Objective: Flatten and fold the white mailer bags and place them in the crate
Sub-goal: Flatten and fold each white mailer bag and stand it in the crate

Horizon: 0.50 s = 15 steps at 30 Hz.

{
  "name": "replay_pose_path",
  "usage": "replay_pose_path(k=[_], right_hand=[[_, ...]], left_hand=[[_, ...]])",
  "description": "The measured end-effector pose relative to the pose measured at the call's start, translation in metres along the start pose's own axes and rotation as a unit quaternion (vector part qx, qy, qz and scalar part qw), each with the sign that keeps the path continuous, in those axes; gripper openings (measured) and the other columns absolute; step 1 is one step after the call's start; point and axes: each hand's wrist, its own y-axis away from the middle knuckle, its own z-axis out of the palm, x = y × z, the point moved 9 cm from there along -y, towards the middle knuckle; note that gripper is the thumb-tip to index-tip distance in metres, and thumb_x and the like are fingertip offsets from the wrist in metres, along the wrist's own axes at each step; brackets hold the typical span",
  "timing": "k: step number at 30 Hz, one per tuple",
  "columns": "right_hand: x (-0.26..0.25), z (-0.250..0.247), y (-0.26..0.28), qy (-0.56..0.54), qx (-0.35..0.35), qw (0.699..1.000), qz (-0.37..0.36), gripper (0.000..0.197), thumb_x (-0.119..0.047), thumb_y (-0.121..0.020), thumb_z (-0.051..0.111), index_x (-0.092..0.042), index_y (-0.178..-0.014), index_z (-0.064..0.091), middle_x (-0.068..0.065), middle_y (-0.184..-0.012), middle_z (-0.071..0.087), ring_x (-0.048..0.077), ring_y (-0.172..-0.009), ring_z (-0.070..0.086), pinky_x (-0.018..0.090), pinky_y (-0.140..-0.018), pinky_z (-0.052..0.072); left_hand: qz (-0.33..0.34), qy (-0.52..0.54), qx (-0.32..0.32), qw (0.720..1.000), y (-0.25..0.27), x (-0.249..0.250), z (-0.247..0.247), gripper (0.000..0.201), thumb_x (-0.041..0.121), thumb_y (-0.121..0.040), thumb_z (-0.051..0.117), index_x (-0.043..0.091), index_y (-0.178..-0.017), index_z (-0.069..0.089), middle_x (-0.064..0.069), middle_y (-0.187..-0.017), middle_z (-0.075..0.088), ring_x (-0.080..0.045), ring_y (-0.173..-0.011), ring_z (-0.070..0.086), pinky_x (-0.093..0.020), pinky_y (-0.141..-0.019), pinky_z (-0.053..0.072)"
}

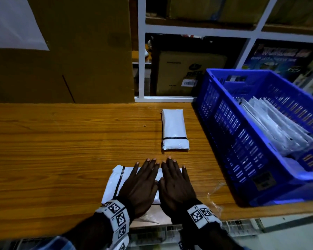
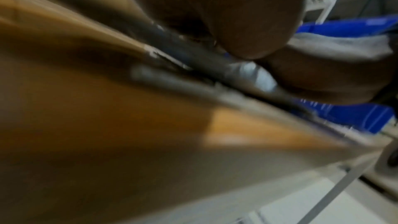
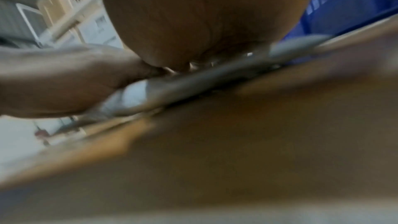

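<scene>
A white mailer bag [image 1: 114, 183] with a black strip lies near the front edge of the wooden table [image 1: 61, 141]. My left hand [image 1: 143, 179] and right hand [image 1: 173, 179] lie side by side flat on it, fingers straight, pressing it down. A second white mailer bag [image 1: 174, 129], folded into a narrow packet, lies farther back on the table. The blue crate [image 1: 233, 134] stands at the right and holds several folded white bags [image 1: 275, 127]. Both wrist views are blurred; they show a palm [image 2: 226, 14] and a palm [image 3: 193, 16] pressed low over the table's edge.
A large cardboard box [image 1: 70, 51] stands at the back left of the table. White shelving [image 1: 197, 31] with boxes is behind. Clear plastic film [image 1: 215, 193] lies at the table's front edge beside my right wrist.
</scene>
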Motion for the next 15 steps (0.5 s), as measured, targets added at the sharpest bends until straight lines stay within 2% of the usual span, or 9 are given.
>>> replay_pose_path(k=[2, 3, 7, 11, 15], right_hand=[[0.009, 0.002, 0.002, 0.017, 0.021, 0.999, 0.019, 0.065, -0.043, -0.098, 0.010, -0.010, -0.152, 0.028, 0.011, -0.160, 0.012, 0.027, -0.148, 0.013, 0.043, -0.116, 0.003], [0.013, 0.004, 0.004, 0.016, 0.033, 0.999, 0.027, 0.062, -0.040, -0.099, 0.016, -0.011, -0.152, 0.029, 0.012, -0.160, 0.015, 0.027, -0.148, 0.016, 0.042, -0.115, 0.007], [0.016, 0.006, 0.010, 0.023, 0.055, 0.998, 0.033, 0.061, -0.039, -0.100, 0.017, -0.011, -0.153, 0.024, 0.014, -0.161, 0.013, 0.027, -0.149, 0.013, 0.043, -0.118, 0.010], [0.016, 0.006, 0.009, 0.037, 0.050, 0.998, 0.028, 0.061, -0.038, -0.099, 0.023, -0.005, -0.151, 0.029, 0.016, -0.159, 0.018, 0.028, -0.148, 0.016, 0.048, -0.118, 0.014], [0.015, 0.007, 0.009, 0.052, 0.044, 0.997, 0.025, 0.060, -0.036, -0.099, 0.025, -0.003, -0.149, 0.033, 0.018, -0.159, 0.019, 0.030, -0.148, 0.017, 0.051, -0.117, 0.015]], left_hand=[[-0.005, -0.001, -0.005, 1.000, -0.001, -0.001, 0.005, 0.053, 0.032, -0.097, 0.029, 0.011, -0.143, 0.044, -0.007, -0.151, 0.040, -0.022, -0.140, 0.035, -0.042, -0.108, 0.020], [-0.007, 0.001, -0.002, 1.000, -0.001, -0.001, 0.006, 0.054, 0.032, -0.097, 0.029, 0.011, -0.144, 0.043, -0.007, -0.152, 0.038, -0.022, -0.141, 0.033, -0.042, -0.108, 0.020], [-0.011, 0.025, 0.003, 1.000, 0.003, -0.001, 0.009, 0.055, 0.032, -0.098, 0.027, 0.013, -0.149, 0.035, -0.004, -0.158, 0.026, -0.020, -0.146, 0.022, -0.043, -0.111, 0.018], [-0.015, 0.025, -0.004, 1.000, 0.002, -0.003, 0.013, 0.056, 0.035, -0.099, 0.025, 0.015, -0.151, 0.028, -0.001, -0.160, 0.019, -0.018, -0.148, 0.014, -0.043, -0.113, 0.014], [-0.014, 0.014, -0.025, 1.000, 0.001, -0.004, 0.018, 0.056, 0.036, -0.100, 0.021, 0.013, -0.150, 0.032, -0.002, -0.158, 0.023, -0.019, -0.146, 0.020, -0.042, -0.113, 0.013]])
